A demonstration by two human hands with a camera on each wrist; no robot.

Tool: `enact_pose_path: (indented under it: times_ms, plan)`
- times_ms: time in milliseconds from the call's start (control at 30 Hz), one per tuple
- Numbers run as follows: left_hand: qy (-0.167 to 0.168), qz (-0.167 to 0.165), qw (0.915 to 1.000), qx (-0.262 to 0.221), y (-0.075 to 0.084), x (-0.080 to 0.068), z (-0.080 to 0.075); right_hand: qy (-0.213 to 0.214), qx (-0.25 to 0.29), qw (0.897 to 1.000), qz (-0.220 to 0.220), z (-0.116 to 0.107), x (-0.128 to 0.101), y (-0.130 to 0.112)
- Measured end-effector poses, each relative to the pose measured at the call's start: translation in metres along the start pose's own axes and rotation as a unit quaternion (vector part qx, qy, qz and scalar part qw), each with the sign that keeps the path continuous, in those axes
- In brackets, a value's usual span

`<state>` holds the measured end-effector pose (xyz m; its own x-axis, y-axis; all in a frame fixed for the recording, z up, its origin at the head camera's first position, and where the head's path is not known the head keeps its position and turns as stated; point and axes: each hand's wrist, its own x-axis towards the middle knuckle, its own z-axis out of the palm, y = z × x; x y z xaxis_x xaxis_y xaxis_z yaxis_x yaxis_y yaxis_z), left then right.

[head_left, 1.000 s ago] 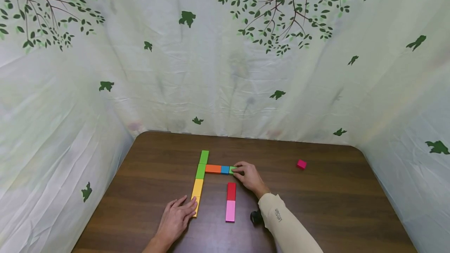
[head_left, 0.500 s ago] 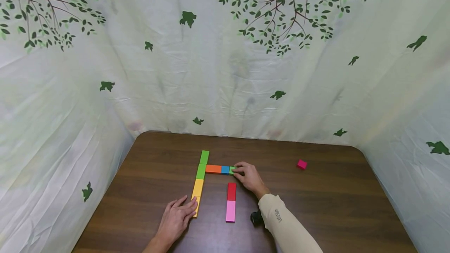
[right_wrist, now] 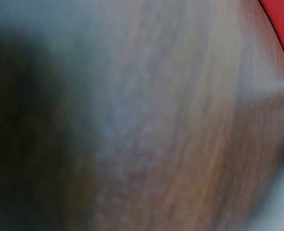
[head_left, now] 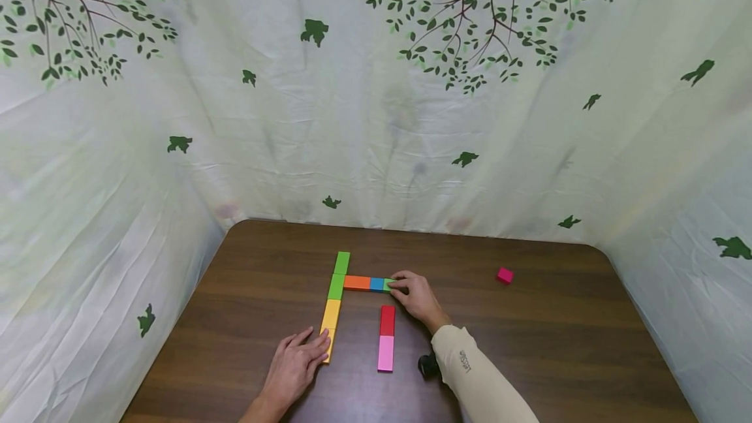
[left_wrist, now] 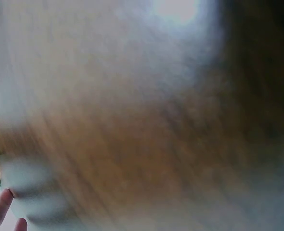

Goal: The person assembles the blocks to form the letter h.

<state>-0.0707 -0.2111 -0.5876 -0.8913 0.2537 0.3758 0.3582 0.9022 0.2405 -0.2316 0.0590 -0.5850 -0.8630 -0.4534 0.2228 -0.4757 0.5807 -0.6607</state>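
In the head view, two green blocks [head_left: 335, 286] and two yellow blocks [head_left: 331, 314] form one long line end to end. An orange block [head_left: 357, 282], a blue block [head_left: 376, 284] and a small green block [head_left: 387, 285] branch off it to the right. My right hand [head_left: 418, 297] pinches the small green block, its fingertips partly covering it. With fingers extended, my left hand [head_left: 297, 365] rests against the lower yellow block and hides part of it. A red block [head_left: 387, 320] and a pink block [head_left: 385, 353] lie end to end between the hands.
A magenta block [head_left: 504, 275] lies apart on the right side of the brown wooden table [head_left: 564, 331]. Behind the table hangs a pale curtain [head_left: 376, 116] with leaf prints. A black object [head_left: 428, 365] sits beside the right sleeve [head_left: 478, 371]. Both wrist views are mostly blurred tabletop.
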Motion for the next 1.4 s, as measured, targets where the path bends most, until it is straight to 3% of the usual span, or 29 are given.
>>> enact_pose_path:
  times_ms: [433, 633, 733, 867, 1133, 1400]
  plan:
    - [0.016, 0.011, 0.9998, 0.006, 0.0, 0.0, 0.001, 0.009, -0.004, 1.0, -0.008, 0.001, 0.0, 0.002]
    - [0.017, 0.012, 0.9998, 0.001, 0.001, 0.0, 0.001, 0.025, 0.033, 0.999, 0.004, -0.002, -0.002, 0.004]
    - [0.0, 0.002, 1.0, 0.001, 0.001, 0.001, -0.001, 0.04, 0.037, 0.998, 0.01, -0.008, -0.003, 0.006]
    - [-0.005, 0.0, 1.0, 0.003, 0.001, 0.0, -0.001, 0.059, 0.017, 0.998, 0.02, -0.022, -0.007, 0.013]
    - [0.025, 0.015, 0.9996, -0.001, -0.002, -0.001, 0.001, 0.118, -0.016, 0.992, 0.035, -0.053, -0.017, 0.043]
    - [0.008, 0.01, 0.9999, -0.003, 0.0, 0.001, 0.0, 0.207, -0.107, 0.972, 0.034, -0.088, -0.042, 0.076]
